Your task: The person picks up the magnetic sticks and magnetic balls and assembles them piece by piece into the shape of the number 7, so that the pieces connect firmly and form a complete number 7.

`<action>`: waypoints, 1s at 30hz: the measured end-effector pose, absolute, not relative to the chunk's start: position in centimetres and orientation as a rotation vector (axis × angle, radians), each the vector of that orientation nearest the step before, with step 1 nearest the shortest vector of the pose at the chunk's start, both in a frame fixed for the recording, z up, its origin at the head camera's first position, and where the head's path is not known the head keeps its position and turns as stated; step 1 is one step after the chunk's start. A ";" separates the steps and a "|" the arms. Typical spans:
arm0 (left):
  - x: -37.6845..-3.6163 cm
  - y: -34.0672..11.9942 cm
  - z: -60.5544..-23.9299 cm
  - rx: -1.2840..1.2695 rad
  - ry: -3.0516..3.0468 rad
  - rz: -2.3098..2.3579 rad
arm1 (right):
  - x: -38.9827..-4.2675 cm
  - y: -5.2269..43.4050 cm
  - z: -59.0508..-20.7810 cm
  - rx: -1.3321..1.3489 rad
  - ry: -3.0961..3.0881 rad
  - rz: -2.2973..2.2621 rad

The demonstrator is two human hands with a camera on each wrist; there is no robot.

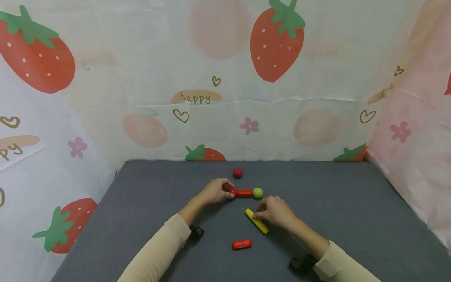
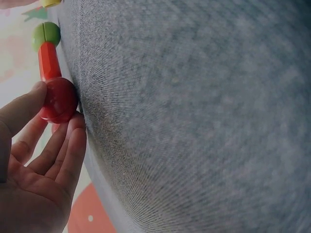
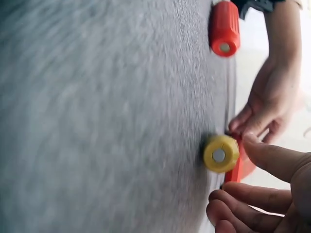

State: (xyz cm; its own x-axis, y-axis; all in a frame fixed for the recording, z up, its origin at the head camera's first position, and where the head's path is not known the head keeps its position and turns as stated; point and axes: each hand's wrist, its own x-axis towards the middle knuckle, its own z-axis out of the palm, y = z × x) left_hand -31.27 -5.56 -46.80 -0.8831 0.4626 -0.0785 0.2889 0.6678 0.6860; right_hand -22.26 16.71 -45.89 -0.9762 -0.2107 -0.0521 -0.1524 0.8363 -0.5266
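Note:
My left hand pinches a dark red ball between thumb and fingers. That ball sits at one end of a short red rod, and a light green ball is at the rod's other end, making a dumbbell shape on the table. My right hand is over a longer yellow rod, lying slantwise. In the right wrist view, thumb and fingers are spread apart around the yellow rod, whose round end shows a silvery metal disc. The thumb tip is right by the rod.
A loose red ball lies behind the joined pieces. Nearer the front is another short red rod. All lie on a dark grey cloth-covered table, with a strawberry-print curtain behind it. Black straps are on both wrists.

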 end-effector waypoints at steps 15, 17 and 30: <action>-31.1 -5.6 -46.7 0.643 2.649 1.015 | -22.1 16.4 -46.1 -0.256 2.898 -0.921; -31.0 -5.6 -46.6 0.639 2.648 1.019 | -22.2 16.6 -46.1 -0.237 2.908 -0.933; -31.0 -5.6 -46.6 0.630 2.641 1.023 | -22.8 17.1 -45.5 -0.140 2.921 -0.933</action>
